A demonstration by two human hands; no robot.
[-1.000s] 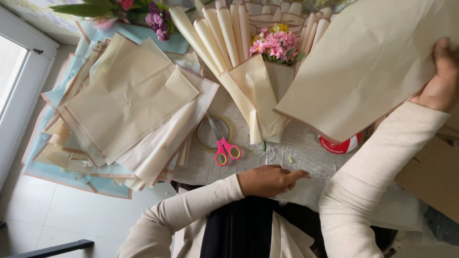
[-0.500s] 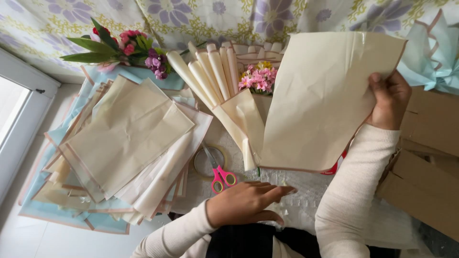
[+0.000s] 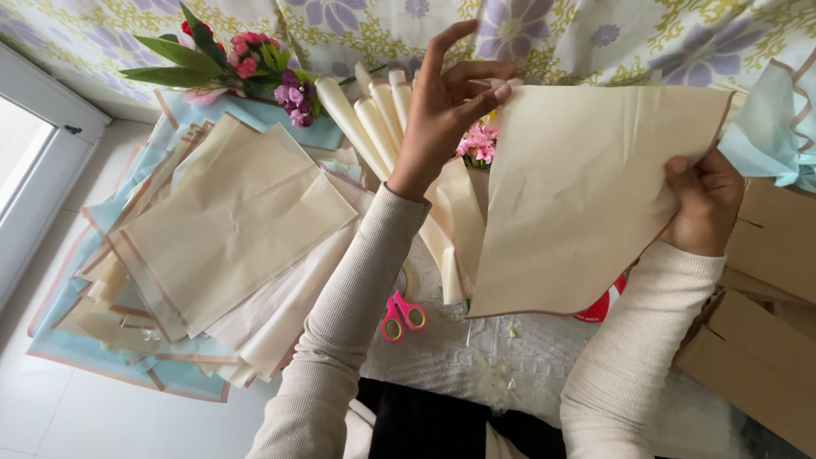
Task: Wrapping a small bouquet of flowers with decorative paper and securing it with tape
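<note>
Your right hand pinched the right edge of the cream paper sheet, held up over the tabletop; your left hand touched its top-left corner, fingers spread. Brown cardboard boxes lay at right, a paper stack at left, pink-handled scissors below.

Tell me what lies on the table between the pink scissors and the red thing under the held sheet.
Head view: only bare white lace cloth with a few small scraps lies between the scissors and the red thing; the sheet hangs above.
</note>
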